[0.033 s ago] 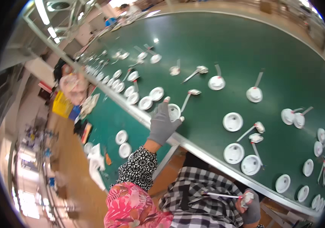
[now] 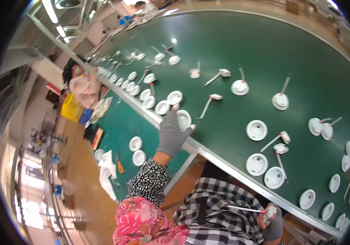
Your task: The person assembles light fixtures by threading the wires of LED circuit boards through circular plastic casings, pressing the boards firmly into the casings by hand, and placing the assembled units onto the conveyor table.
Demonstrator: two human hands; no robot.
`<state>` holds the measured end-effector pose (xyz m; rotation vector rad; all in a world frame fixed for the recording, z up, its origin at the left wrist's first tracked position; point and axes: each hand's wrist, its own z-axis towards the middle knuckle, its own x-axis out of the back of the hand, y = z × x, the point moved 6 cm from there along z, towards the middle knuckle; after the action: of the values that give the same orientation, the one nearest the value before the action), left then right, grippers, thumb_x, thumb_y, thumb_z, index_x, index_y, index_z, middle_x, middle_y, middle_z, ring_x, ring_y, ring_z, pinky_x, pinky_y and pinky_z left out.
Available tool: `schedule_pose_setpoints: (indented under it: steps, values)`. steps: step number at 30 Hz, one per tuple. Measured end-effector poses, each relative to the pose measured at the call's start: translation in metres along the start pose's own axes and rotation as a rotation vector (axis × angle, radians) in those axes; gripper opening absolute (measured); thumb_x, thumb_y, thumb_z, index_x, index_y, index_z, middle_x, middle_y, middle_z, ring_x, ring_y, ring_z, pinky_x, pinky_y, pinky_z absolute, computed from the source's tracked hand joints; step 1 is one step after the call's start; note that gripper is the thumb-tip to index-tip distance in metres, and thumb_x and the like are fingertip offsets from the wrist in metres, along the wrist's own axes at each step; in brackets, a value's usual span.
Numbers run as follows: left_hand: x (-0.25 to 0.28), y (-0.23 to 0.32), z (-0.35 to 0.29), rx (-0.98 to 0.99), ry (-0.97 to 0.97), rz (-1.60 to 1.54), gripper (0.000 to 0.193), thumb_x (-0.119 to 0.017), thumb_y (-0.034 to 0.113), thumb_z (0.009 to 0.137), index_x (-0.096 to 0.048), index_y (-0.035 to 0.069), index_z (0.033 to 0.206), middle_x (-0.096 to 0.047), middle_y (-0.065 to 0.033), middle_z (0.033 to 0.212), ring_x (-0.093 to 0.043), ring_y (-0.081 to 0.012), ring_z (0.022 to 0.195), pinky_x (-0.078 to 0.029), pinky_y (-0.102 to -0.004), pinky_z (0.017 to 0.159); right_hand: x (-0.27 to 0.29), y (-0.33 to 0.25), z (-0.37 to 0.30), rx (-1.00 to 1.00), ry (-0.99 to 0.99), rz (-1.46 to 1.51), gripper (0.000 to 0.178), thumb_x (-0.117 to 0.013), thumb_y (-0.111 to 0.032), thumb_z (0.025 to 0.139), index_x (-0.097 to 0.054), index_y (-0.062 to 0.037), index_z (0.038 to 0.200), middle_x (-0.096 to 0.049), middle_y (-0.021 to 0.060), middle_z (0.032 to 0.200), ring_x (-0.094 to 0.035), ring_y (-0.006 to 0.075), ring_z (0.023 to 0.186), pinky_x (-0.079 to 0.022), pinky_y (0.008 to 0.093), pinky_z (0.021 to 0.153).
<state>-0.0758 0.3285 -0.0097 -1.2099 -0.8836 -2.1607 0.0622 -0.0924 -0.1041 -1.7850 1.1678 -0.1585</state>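
Spanning a round white plastic dish (image 2: pixel 184 119): one left hand (image 2: pixel 171 134), grey-gloved, thumb and forefinger spread wide and gripping opposite edges — its other fingers, from where I stand, cannot be made out. Dish position: near edge of the long green-topped table (image 2: pixel 224 49). One right hand (image 2: pixel 272 228), likewise gloved, beside a black-and-white checked garment (image 2: pixel 213 194): fingers curled round a crumpled white bundle (image 2: pixel 269 213) — its thin white cord (image 2: pixel 244 209) extends left. Right of the dish: one loose bundled cord (image 2: pixel 206 108). Far left: similar white dishes (image 2: pixel 145 94).
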Motion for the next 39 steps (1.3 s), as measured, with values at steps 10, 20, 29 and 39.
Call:
schedule_pose_setpoints:
  steps: [10, 20, 29, 39]
  values:
    - [0.006, -0.130, -0.035, 0.130, -0.038, 0.498, 0.096, -0.079, 0.046, 0.067, -0.036, 0.002, 0.141, -0.050, -0.0207, 0.131, -0.046, -0.0377, 0.125, -0.032, -0.0462, 0.107, -0.032, -0.008, 0.030, -0.103, -0.362, 0.129, 0.028, -0.067, -0.026, 0.084, -0.059, 0.0005, 0.082, -0.055, 0.0046, 0.058, -0.044, 0.0080, 0.044, -0.030, 0.0218, 0.043]
    - [-0.135, 0.169, 0.019, -0.811, -0.687, -0.329, 0.078, -0.079, 0.021, 0.067, -0.048, 0.026, 0.138, -0.046, -0.0115, 0.141, -0.043, -0.0349, 0.130, -0.040, -0.0448, 0.107, -0.049, 0.002, 0.003, -0.068, -0.259, 0.081, 0.025, -0.068, -0.024, 0.078, -0.051, -0.0047, 0.078, -0.046, 0.0027, 0.052, -0.042, 0.0095, 0.038, -0.033, 0.0232, 0.038]
    - [-0.007, 0.057, -0.023, -0.315, -0.044, -0.249, 0.060, -0.078, 0.018, 0.070, -0.055, 0.013, 0.125, -0.053, -0.0156, 0.127, -0.055, -0.0356, 0.114, -0.048, -0.0430, 0.094, -0.028, 0.010, 0.004, -0.034, -0.310, 0.118, 0.044, -0.072, -0.043, 0.081, -0.045, -0.0090, 0.085, -0.036, -0.0026, 0.049, -0.038, 0.0089, 0.038, -0.029, 0.0222, 0.040]
    - [0.037, -0.017, -0.082, -0.016, -0.156, 0.158, 0.077, -0.072, 0.024, 0.078, -0.036, 0.001, 0.142, -0.044, -0.0212, 0.134, -0.048, -0.0369, 0.119, -0.037, -0.0425, 0.104, -0.050, -0.015, 0.050, -0.106, -0.362, 0.213, 0.024, -0.065, -0.025, 0.087, -0.055, -0.0033, 0.087, -0.052, 0.0025, 0.060, -0.044, 0.0093, 0.044, -0.035, 0.0245, 0.045]
